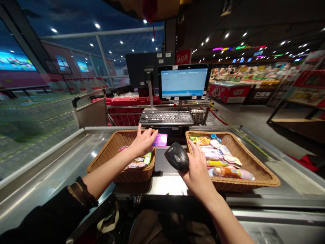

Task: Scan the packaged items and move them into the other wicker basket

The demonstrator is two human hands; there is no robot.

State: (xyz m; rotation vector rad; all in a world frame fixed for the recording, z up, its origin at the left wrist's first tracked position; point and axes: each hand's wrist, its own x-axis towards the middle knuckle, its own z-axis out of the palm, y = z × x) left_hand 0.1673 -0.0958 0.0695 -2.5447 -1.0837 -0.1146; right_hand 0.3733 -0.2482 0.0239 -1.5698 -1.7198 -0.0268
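My right hand (pixel 197 166) is wrapped round a black barcode scanner (pixel 177 157), whose head points left between two wicker baskets. In my left hand (pixel 144 141) is a small pink and purple packet (pixel 160 140), pinched at the fingers above the right rim of the left basket (pixel 103 156). Several small packaged goods (pixel 147 158) lie in that basket, partly covered by my hand and forearm. The right basket (pixel 264 174) holds several colourful packages, among them a tube-shaped pack (pixel 232 173) near its front.
Behind the baskets stand a keyboard (pixel 166 117) and a lit monitor (pixel 183 83). The baskets rest on a metal checkout counter (pixel 63 169). A shopping cart (pixel 203 113) and red crates (pixel 132 101) are beyond it.
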